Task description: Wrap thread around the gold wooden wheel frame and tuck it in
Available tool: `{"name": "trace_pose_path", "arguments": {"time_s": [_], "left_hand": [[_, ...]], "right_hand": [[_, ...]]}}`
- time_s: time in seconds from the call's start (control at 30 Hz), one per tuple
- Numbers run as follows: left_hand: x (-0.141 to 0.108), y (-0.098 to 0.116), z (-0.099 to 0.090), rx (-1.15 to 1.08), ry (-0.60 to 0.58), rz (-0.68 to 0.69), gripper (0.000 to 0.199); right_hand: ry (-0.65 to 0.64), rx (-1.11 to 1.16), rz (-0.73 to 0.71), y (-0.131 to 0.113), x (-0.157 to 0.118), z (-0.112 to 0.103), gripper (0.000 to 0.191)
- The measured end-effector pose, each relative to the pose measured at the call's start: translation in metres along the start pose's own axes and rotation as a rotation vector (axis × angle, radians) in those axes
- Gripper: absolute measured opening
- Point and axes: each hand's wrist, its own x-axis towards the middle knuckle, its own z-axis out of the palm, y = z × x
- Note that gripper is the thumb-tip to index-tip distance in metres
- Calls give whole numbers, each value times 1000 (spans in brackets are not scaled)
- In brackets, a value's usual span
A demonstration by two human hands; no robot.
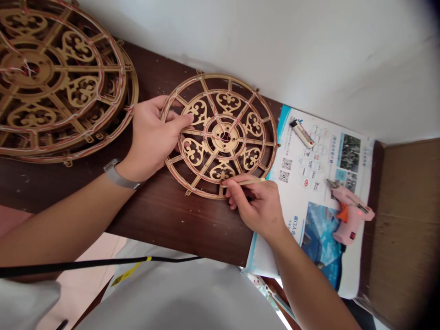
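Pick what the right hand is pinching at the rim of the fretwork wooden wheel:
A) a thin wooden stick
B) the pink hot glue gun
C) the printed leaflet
A: the right hand pinches a thin wooden stick at the rim of the fretwork wooden wheel, while the pink hot glue gun lies on the printed leaflet.

We have a pink hot glue gun [349, 220] lying on a printed blue-and-white leaflet [354, 270], which sits on the dark wood worktop [178, 229]. Stacked fretwork wooden wheels [62, 82] lie toward the left, and a cardboard panel [409, 220] stands past the leaflet.
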Motion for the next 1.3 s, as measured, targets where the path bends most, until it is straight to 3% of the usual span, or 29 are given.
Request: {"name": "trace_pose_path", "arguments": {"time_s": [0.33, 0.83, 1.03, 1.3], "left_hand": [[0, 2, 1, -30, 2, -7, 20], [1, -2, 0, 6, 8, 27, 18], [2, -2, 0, 8, -2, -2, 15], [1, -3, -4, 35, -23, 15, 12]], "right_hand": [[41, -79, -31, -2, 1, 1, 30], [-70, -171, -132, -3, 8, -1, 29], [-145, -106, -60, -3, 9, -4, 42], [-119, 97, 55, -1, 2, -6, 34]]}}
